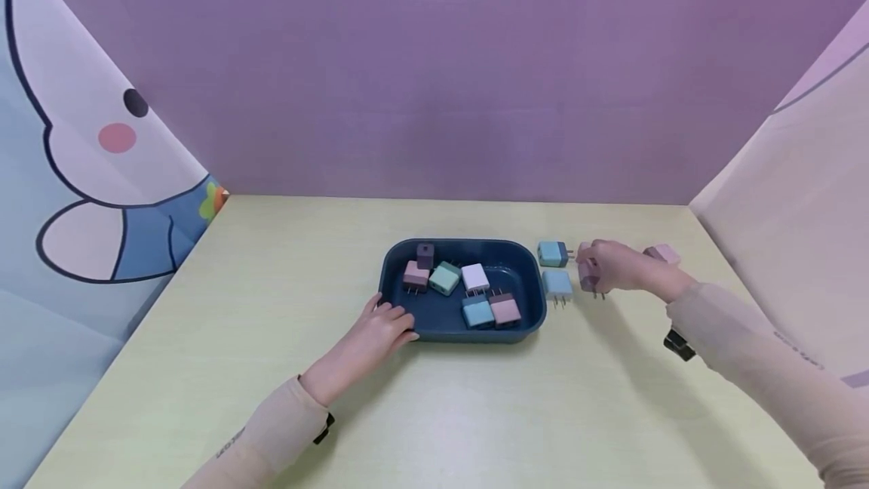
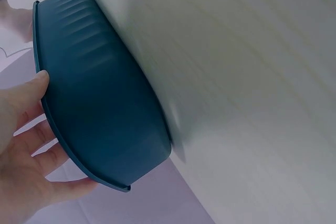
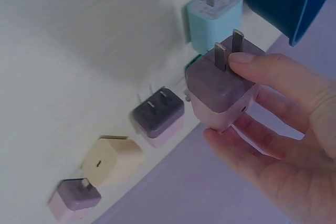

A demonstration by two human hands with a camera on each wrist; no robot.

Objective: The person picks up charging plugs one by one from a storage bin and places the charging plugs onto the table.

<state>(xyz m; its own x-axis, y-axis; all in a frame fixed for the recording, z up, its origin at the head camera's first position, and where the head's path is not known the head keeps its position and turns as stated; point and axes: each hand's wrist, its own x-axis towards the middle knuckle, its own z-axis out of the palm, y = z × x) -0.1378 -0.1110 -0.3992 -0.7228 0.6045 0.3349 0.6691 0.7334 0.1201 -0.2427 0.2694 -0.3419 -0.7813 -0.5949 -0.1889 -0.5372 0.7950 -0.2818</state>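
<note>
In the head view my left hand (image 1: pixel 382 329) is at the near left corner of a dark blue tray (image 1: pixel 441 336). The left wrist view shows its thumb and fingers gripping the tray's rim (image 2: pixel 58 132). Right of the tray, my right hand (image 1: pixel 614 266) pinches a pink plug charger with a dark mauve prong face (image 3: pixel 226 82). Its two metal prongs point upward in the right wrist view, beside the thumb. Inside the tray lie several chargers, including a green one (image 1: pixel 445 278), a white one (image 1: pixel 475 278) and a light blue one (image 1: pixel 478 312).
Two light blue chargers, one farther back (image 1: pixel 551 253) and one nearer (image 1: pixel 557 284), lie right of the tray. Another pink-and-mauve charger (image 3: pixel 159 114), a cream charger (image 3: pixel 113 160) and a third pink-and-mauve one (image 3: pixel 76 198) sit on the table. A purple wall (image 1: pixel 434 96) stands behind.
</note>
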